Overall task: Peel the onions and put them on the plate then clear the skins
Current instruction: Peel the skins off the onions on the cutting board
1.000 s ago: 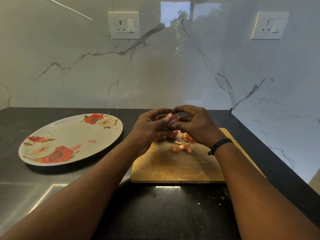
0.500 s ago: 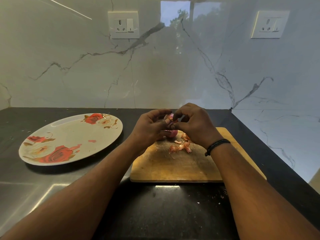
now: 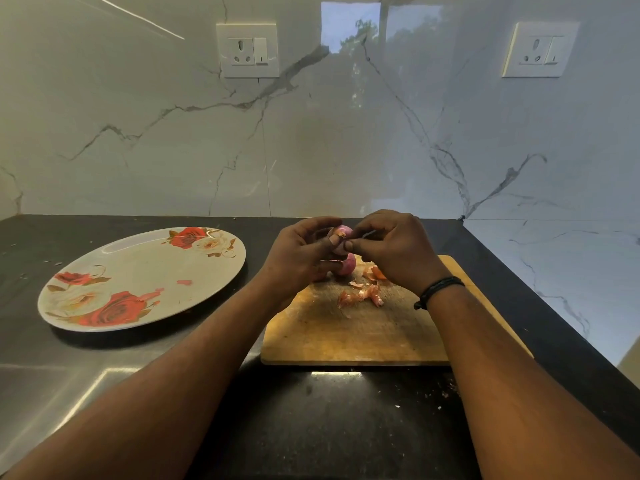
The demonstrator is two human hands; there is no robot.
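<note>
Both hands hold a small pink onion (image 3: 341, 237) above the wooden cutting board (image 3: 363, 327). The left hand (image 3: 301, 254) cups it; the right hand (image 3: 398, 251) pinches its skin. Its dry tip points toward the camera; the long axis cannot be told.

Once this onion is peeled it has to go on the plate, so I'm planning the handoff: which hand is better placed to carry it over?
Probably the left hand. It already grips the onion, and the plate lies on its side; the right hand only pinches skin at the onion's tip.
</note>
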